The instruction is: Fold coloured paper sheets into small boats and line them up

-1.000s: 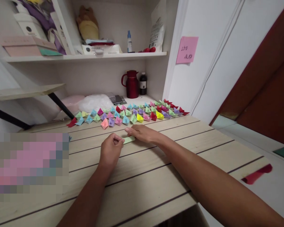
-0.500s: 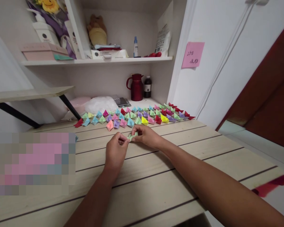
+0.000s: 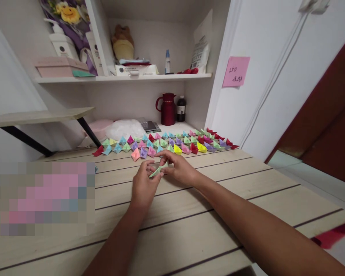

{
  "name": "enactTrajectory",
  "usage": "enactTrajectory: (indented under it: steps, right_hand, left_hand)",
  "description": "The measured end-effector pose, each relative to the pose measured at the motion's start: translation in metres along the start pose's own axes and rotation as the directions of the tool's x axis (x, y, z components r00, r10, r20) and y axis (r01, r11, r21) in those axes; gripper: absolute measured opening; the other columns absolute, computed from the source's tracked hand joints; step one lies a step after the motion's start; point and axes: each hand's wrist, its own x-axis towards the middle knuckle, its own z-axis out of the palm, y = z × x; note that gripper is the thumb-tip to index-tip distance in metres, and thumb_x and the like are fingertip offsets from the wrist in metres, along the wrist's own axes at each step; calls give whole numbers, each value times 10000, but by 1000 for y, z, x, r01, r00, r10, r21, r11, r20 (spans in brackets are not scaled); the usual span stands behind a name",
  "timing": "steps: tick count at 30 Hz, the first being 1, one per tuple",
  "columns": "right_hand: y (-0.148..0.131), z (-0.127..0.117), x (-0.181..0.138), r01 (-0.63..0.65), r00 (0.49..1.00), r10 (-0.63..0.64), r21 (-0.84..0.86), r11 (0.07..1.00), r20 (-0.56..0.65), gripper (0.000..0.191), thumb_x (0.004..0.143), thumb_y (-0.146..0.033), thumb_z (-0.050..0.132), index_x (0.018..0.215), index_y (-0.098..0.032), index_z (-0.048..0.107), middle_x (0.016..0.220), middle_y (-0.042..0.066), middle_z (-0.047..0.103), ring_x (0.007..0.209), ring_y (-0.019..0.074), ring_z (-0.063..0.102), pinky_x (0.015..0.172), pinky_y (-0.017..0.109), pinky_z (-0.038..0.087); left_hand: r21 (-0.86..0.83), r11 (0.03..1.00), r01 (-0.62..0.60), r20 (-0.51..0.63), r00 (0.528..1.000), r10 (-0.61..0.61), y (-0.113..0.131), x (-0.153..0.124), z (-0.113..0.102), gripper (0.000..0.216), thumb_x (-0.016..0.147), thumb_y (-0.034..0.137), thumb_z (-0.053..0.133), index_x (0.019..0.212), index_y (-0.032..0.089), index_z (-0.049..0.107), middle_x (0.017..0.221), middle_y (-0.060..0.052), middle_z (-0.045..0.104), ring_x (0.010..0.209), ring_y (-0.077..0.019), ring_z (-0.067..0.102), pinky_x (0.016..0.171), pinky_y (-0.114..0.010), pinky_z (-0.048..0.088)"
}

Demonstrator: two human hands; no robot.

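Note:
A small light green folded paper boat (image 3: pixel 158 171) is held between my two hands, just above the wooden table (image 3: pixel 184 226). My left hand (image 3: pixel 143 182) has its thumb and curled fingers about the boat's near left end. At the other end, the thumb and fingers of my right hand (image 3: pixel 179 168) grip the paper. Its folds are partly covered by my fingers. Beyond my hands stand rows of little paper boats in many colours, among them a yellow boat (image 3: pixel 177 150), a salmon boat (image 3: pixel 135 155) and a purple boat (image 3: pixel 143 153).
Behind the boats is a white shelf unit (image 3: pixel 126 79) with a red jug (image 3: pixel 168 109), a dark bottle (image 3: pixel 181 108) and a plastic bag (image 3: pixel 126 128). A raised wooden stand (image 3: pixel 40 116) is at the left. A blurred-out patch (image 3: pixel 46 195) covers the table's left side.
The green paper has turned to show a longer, flatter edge, and my left fingers have spread a little around it. The view has shifted slightly.

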Motion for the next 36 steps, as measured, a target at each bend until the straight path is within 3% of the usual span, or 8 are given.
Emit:
enactTrajectory:
  steps: [4, 8, 12, 15, 19, 26, 36]
  right_hand:
    - [-3, 2, 0, 26, 999, -25, 38, 999, -20, 490, 714, -117, 667, 1184, -220, 575, 938, 4, 576, 844, 140, 530, 803, 284, 413]
    - [6, 5, 1, -112, 990, 134, 328, 938, -45, 684, 669, -132, 694, 1302, -256, 466, 1047, 21, 505, 770, 108, 548, 729, 277, 475]
    - [10, 10, 0, -226, 972, 224, 502, 835, 65, 678, 583, -182, 796, 1193, -217, 503, 953, 5, 572, 747, 123, 601, 714, 277, 495]
    - [4, 14, 1, -221, 974, 206, 532, 817, 89, 505, 586, -255, 819, 1016, -178, 566, 750, -24, 629, 698, 139, 610, 684, 274, 482]
    - [-4, 15, 2, -185, 970, 239, 536, 823, -32, 342, 567, -340, 827, 753, -147, 614, 671, -16, 643, 653, 140, 608, 680, 285, 478]
    - [-6, 14, 5, -159, 972, 231, 591, 791, -48, 338, 555, -355, 819, 765, -141, 661, 624, -9, 672, 581, 131, 612, 637, 277, 480]
    - [-5, 11, 6, -170, 976, 219, 616, 770, -5, 290, 698, -400, 714, 675, -137, 595, 620, 19, 661, 565, 161, 657, 630, 291, 492]
  left_hand:
    - [-58, 997, 46, 11, 999, -46, 4, 1, -6, 47, 671, 256, 689, 680, 210, 683, 747, -13, 672, 772, -178, 598, 740, -282, 450]
    - [-148, 980, 131, -2, 991, -133, 4, 2, -10, 183, 685, 349, 677, 722, 171, 691, 629, -7, 644, 645, -160, 587, 626, -261, 444]
    - [-205, 966, 158, 9, 987, -160, 3, 2, -9, 260, 671, 398, 688, 729, 145, 692, 606, -14, 645, 601, -153, 586, 573, -245, 433]
    - [-193, 973, 129, 2, 991, -132, 5, 1, -9, 224, 665, 371, 692, 729, 157, 689, 662, -25, 672, 651, -166, 599, 600, -251, 445]
    - [-128, 989, 78, -29, 996, -82, 9, 1, -9, 128, 659, 310, 698, 676, 189, 660, 686, -11, 667, 707, -173, 587, 657, -255, 433]
    - [-118, 991, 68, -72, 994, -77, 11, 1, -10, 124, 664, 312, 694, 679, 201, 640, 711, -9, 663, 724, -183, 587, 675, -267, 429]
    - [-342, 912, 227, 33, 973, -230, 6, 2, -9, 321, 619, 441, 755, 704, 140, 685, 581, 9, 611, 609, -131, 554, 652, -256, 433]
